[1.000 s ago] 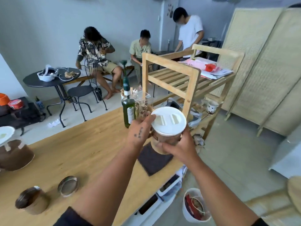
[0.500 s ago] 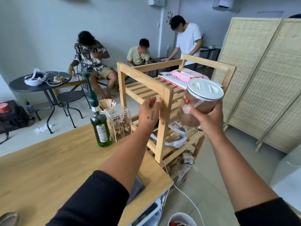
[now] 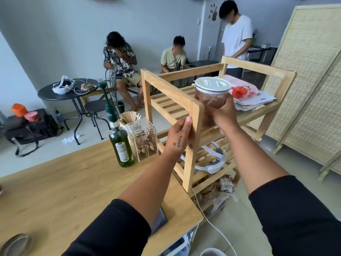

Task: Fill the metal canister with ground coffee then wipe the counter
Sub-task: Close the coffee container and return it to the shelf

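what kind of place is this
Probably a casual shared room set up as a makeshift coffee corner, not a real kitchen. A wooden counter holds a green bottle and a box of stir sticks, a slatted wooden shelf stands beside it, and a small round café table stands behind.

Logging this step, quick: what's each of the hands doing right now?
Left hand: closed on the light wooden shelf rack's corner post.
Right hand: holding the clear white-lidded jar of brown coffee.
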`<state>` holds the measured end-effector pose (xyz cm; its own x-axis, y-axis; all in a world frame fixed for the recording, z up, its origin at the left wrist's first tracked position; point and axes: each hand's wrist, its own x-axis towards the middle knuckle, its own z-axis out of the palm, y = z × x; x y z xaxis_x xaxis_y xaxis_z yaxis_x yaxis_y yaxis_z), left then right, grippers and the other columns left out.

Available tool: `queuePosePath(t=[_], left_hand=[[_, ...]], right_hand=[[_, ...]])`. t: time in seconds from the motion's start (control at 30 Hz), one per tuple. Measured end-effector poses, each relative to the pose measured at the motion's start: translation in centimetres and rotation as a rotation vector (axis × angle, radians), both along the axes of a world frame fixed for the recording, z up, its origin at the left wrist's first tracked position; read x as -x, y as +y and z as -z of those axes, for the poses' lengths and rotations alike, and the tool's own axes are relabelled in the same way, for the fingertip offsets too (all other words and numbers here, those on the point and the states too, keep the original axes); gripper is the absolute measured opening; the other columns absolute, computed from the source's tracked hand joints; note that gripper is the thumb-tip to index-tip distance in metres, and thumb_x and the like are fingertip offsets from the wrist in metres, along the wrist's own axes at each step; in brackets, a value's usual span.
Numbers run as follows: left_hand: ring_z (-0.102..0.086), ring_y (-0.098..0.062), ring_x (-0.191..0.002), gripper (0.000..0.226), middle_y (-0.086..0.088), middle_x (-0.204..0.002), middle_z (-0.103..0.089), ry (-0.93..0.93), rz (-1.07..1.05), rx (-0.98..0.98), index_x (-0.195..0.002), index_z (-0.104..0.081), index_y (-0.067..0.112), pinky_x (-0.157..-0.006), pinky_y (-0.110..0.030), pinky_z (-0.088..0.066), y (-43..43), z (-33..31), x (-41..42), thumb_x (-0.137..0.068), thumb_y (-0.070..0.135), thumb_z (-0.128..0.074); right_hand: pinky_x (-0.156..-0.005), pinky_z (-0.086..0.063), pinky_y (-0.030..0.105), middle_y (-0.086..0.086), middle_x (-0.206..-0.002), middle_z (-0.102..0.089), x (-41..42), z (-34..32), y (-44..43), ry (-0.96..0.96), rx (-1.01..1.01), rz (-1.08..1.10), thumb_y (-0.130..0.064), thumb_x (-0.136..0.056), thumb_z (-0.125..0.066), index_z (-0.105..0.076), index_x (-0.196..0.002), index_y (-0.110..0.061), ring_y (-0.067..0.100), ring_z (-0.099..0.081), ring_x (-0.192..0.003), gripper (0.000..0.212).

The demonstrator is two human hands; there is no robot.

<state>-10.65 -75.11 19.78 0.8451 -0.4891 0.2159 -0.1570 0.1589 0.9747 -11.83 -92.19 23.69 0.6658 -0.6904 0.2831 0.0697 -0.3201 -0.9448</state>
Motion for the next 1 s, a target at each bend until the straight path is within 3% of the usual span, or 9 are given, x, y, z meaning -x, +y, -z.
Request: queuePosePath(t=[0.13,0.33,0.47,0.57,0.67,0.77,0.87,0.93,1.0], left_hand=[[-0.053,-0.023,-0.080,0.043,-0.004,-0.079,-0.058,0.011,0.029,0.003,-0.087,-0.071,0.024,-0.081,-0.044,-0.048,0.1,0.2,-0.4,-0.086,0.062,-0.054],[-0.052,-0.024,-0.088,0.045,-0.008,-0.087,-0.058,0.066,0.034,0.022,-0.091,-0.073,0.020,-0.099,-0.059,-0.045,0.1,0.1,-0.2,-0.085,0.061,-0.055],[-0.052,-0.023,-0.088,0.028,-0.006,-0.086,-0.060,0.063,0.022,0.051,-0.092,-0.074,0.022,-0.096,-0.055,-0.047,0.5,0.2,0.1,-0.096,0.042,-0.055],[-0.058,-0.021,-0.091,0.017,-0.005,-0.093,-0.068,0.079,0.010,0.069,-0.099,-0.074,0.020,-0.096,-0.051,-0.050,1.1,0.7,0.2,-0.099,0.023,-0.057],[-0.064,-0.020,-0.092,0.016,-0.011,-0.102,-0.071,0.086,0.006,0.062,-0.107,-0.072,0.015,-0.085,-0.031,-0.057,2.1,1.3,0.4,-0.099,0.017,-0.058],[-0.068,-0.005,-0.085,0.017,-0.005,-0.100,-0.073,0.071,-0.039,0.047,-0.111,-0.071,0.010,-0.077,-0.017,-0.054,3.6,1.5,0.3,-0.097,0.014,-0.062],[-0.067,-0.001,-0.081,0.017,0.001,-0.099,-0.074,0.040,-0.123,-0.006,-0.111,-0.070,0.012,-0.080,-0.021,-0.053,6.5,1.9,-0.2,-0.094,0.014,-0.066],[-0.068,-0.006,-0.082,0.018,0.001,-0.096,-0.074,0.028,-0.181,-0.052,-0.111,-0.070,0.013,-0.080,-0.028,-0.056,9.0,2.5,-0.4,-0.093,0.016,-0.067],[-0.070,-0.008,-0.082,0.018,-0.001,-0.096,-0.074,0.004,-0.274,-0.096,-0.109,-0.071,0.013,-0.075,-0.025,-0.058,12.5,3.6,-0.7,-0.092,0.017,-0.068]], right_hand=[[-0.101,-0.049,0.048,-0.007,-0.133,-0.060,-0.7,0.3,0.7,0.035,0.033,-0.003,-0.064,-0.048,-0.085,-0.043,-0.137,-0.034,0.017,-0.056,-0.120,0.102],[-0.097,-0.051,0.047,-0.007,-0.128,-0.062,-0.8,-0.1,1.6,0.066,0.066,-0.063,-0.059,-0.050,-0.083,-0.043,-0.134,-0.036,0.017,-0.059,-0.114,0.096],[-0.087,-0.056,0.044,-0.012,-0.118,-0.067,-0.5,-0.3,1.6,0.083,0.084,-0.188,-0.051,-0.053,-0.084,-0.045,-0.132,-0.041,0.010,-0.063,-0.105,0.089],[-0.080,-0.060,0.048,-0.007,-0.117,-0.069,0.1,-0.1,1.3,0.130,0.060,-0.302,-0.039,-0.053,-0.084,-0.048,-0.130,-0.041,0.016,-0.066,-0.108,0.085],[-0.092,-0.054,0.054,-0.004,-0.134,-0.060,0.8,0.5,0.5,0.145,0.027,-0.323,-0.014,-0.067,-0.081,-0.046,-0.132,-0.045,0.020,-0.054,-0.127,0.080],[-0.099,-0.051,0.045,-0.001,-0.137,-0.056,2.2,0.0,0.1,-0.016,-0.024,-0.021,-0.004,-0.080,-0.065,-0.045,-0.142,-0.029,0.015,-0.056,-0.122,0.070],[-0.093,-0.054,0.036,-0.003,-0.109,-0.067,3.7,-1.5,1.4,-0.287,-0.008,0.284,-0.006,-0.083,-0.053,-0.064,-0.120,-0.014,0.007,-0.064,-0.098,0.039],[-0.088,-0.054,0.034,-0.002,-0.097,-0.068,4.6,-2.5,3.2,-0.450,0.114,0.346,-0.006,-0.083,-0.051,-0.068,-0.102,-0.013,0.008,-0.063,-0.089,0.026],[-0.081,-0.053,0.030,0.001,-0.091,-0.068,4.9,-3.2,6.3,-0.583,0.258,0.301,-0.004,-0.084,-0.052,-0.069,-0.095,-0.010,0.011,-0.063,-0.087,0.021]])
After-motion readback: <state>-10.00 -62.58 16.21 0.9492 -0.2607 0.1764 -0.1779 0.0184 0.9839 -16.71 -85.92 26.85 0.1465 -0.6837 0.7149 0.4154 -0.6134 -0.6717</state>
